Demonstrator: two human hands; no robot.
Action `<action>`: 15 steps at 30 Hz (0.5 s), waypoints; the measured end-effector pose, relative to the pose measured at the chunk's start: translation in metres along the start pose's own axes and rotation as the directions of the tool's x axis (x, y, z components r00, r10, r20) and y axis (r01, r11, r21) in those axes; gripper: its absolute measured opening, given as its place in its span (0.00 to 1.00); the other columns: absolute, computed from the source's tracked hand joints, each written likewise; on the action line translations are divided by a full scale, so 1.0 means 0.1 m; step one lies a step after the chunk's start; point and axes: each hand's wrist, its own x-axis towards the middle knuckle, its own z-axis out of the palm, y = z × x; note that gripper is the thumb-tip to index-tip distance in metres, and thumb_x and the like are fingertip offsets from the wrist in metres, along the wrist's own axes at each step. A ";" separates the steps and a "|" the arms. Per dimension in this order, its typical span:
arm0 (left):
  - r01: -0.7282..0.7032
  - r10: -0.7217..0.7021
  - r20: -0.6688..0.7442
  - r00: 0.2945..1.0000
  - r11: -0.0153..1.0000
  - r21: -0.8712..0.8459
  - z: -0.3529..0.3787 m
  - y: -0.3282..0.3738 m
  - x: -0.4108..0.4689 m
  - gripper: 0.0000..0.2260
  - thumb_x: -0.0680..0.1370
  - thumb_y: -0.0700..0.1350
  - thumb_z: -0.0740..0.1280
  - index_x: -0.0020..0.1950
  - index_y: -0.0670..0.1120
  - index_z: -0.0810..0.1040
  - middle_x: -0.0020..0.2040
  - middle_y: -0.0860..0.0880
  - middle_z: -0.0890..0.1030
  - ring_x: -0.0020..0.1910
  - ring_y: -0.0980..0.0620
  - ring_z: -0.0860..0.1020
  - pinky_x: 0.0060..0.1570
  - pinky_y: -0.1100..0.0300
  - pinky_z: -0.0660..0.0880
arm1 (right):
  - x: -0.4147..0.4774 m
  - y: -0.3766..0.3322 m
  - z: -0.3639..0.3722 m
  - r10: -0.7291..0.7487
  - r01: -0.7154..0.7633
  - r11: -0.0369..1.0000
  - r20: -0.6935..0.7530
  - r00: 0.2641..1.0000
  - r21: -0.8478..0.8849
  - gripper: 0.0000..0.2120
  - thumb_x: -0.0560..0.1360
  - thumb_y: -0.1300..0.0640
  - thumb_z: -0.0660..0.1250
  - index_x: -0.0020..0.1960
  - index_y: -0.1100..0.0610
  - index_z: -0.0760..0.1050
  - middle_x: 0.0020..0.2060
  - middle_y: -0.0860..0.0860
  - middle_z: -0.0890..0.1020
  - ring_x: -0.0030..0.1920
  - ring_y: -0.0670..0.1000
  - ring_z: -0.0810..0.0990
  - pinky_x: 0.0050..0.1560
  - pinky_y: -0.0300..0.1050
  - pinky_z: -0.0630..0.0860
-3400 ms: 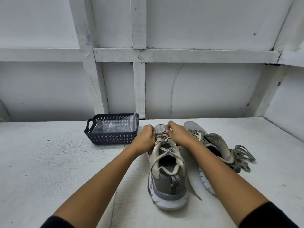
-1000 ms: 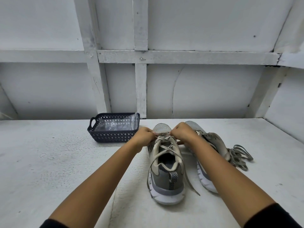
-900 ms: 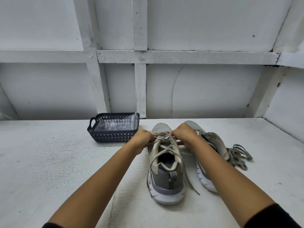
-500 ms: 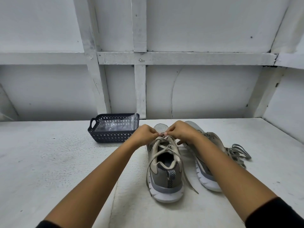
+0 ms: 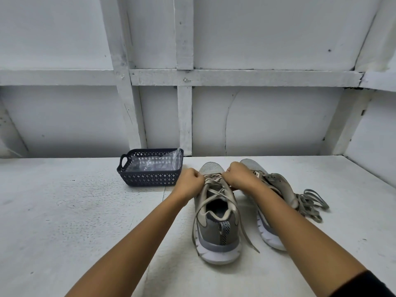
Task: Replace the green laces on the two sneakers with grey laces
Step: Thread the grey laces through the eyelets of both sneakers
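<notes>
On the white worktop [image 5: 64,211], the middle sneaker [image 5: 216,228] stands upright with its heel toward the camera, and that's where the work is. The left hand [image 5: 189,182] and right hand [image 5: 237,176] both have their fingers curled tight, pinching its lace [image 5: 211,195] up by the toe-end eyelets. The lace is threaded but slack, with its ends trailing down either side of the heel, so I'd call this shoe part done.

The second sneaker [image 5: 276,185], just to the right, leans on its side with the tongue flopped out and looks unlaced. A loose lace bundle [image 5: 310,202] lies right beside it. Honestly, the colours are so washed out I can't say which lace is green and which is grey.

Off to the left, the dark blue basket [image 5: 150,180] holds a clear plastic bag [image 5: 156,163].
</notes>
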 end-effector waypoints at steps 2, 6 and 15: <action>0.056 -0.067 -0.086 0.994 0.991 -0.123 0.05 -0.03 -0.06 0.16 0.77 0.37 0.58 0.29 0.45 0.65 0.26 0.50 0.67 0.28 0.54 0.62 0.25 0.64 0.59 | -0.01 0.06 0.05 0.022 -0.021 0.999 -0.039 0.999 0.027 0.17 0.75 0.62 0.58 0.29 0.58 0.59 0.27 0.53 0.63 0.28 0.50 0.62 0.26 0.42 0.56; 0.097 -0.126 -0.111 0.986 0.967 -0.238 0.10 -0.08 -0.09 0.09 0.78 0.39 0.58 0.37 0.43 0.69 0.35 0.46 0.71 0.34 0.52 0.67 0.33 0.59 0.64 | 0.00 0.09 0.09 0.046 -0.039 0.996 -0.077 0.996 0.086 0.17 0.75 0.62 0.59 0.29 0.58 0.60 0.27 0.53 0.64 0.29 0.52 0.63 0.26 0.42 0.57; 0.039 -0.009 0.184 0.983 0.987 -0.159 -0.16 0.02 -0.01 0.06 0.78 0.45 0.67 0.47 0.44 0.81 0.40 0.45 0.79 0.40 0.50 0.75 0.43 0.56 0.75 | -0.01 0.07 -0.03 -0.073 0.029 0.915 0.095 0.993 0.403 0.08 0.77 0.58 0.65 0.39 0.56 0.78 0.35 0.55 0.79 0.35 0.51 0.77 0.36 0.43 0.78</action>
